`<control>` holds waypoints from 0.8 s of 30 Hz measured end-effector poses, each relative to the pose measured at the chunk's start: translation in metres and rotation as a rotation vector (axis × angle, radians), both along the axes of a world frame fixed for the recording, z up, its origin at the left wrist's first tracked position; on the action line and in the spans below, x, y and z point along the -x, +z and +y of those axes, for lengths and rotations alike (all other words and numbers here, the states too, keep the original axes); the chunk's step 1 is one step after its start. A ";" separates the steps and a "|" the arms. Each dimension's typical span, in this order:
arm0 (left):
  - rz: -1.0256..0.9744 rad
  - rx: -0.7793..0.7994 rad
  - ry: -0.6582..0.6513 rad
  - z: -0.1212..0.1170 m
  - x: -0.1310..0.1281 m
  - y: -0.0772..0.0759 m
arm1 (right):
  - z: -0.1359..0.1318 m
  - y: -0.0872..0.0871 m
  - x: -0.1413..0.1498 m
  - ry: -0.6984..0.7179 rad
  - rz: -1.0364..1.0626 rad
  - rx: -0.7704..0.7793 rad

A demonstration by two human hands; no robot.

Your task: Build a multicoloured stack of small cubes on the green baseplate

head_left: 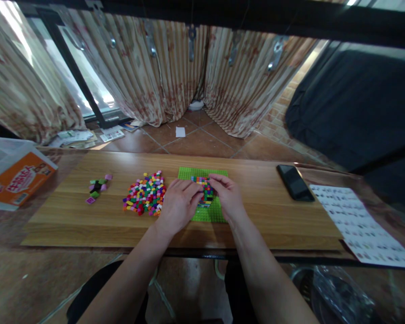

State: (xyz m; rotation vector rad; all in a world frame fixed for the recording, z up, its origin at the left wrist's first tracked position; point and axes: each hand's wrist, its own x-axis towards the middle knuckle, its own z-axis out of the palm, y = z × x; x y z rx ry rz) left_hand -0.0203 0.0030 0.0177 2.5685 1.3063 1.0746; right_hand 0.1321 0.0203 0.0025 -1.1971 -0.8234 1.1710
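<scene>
Green baseplate (207, 215) (multicoloured bricks (208, 194) atop)

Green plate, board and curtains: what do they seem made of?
Green plate: probably plastic, evenly studded; its gloss is unclear. Board: wood or wood-look laminate, showing grain and a soft sheen. Curtains: likely fabric, seemingly matte, hanging in folds.

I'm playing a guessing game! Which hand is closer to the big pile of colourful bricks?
Left. The left hand is close beside the pile; the right hand is farther off, over the right side of the green baseplate.
</scene>
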 end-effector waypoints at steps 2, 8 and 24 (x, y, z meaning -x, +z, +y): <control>0.002 -0.022 -0.001 0.000 0.000 -0.002 | 0.000 0.000 0.000 -0.004 0.007 0.000; -0.008 -0.085 0.039 0.000 -0.003 -0.007 | 0.000 0.001 0.000 0.004 0.025 -0.003; -0.151 0.082 0.040 -0.005 -0.002 -0.007 | -0.005 0.007 -0.002 0.060 -0.017 0.016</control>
